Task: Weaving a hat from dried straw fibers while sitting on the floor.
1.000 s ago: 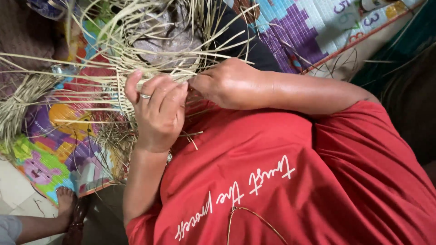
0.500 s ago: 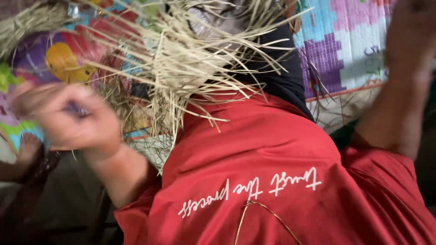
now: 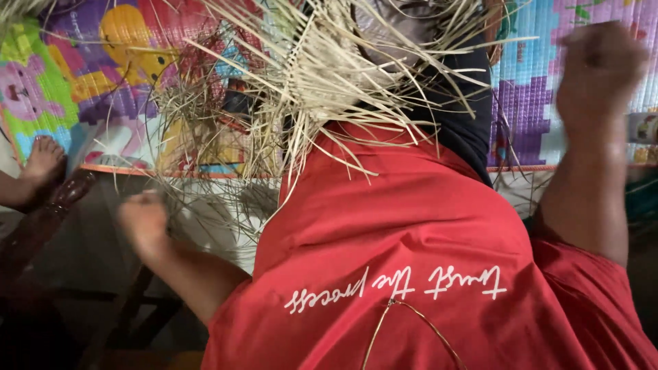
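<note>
Left hand (image 3: 142, 218): blurred fist, grip unclear, beside loose straw.
Right hand (image 3: 600, 65): raised, blurred, grip unclear.
Lap: half-woven straw piece (image 3: 322, 75).

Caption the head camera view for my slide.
Half-woven straw piece on a red-shirted lap, left hand and right hand flung wide apart.

I see a half-woven straw piece (image 3: 329, 75) resting on the lap. Its pale loose strands splay outward, unwoven.
</note>
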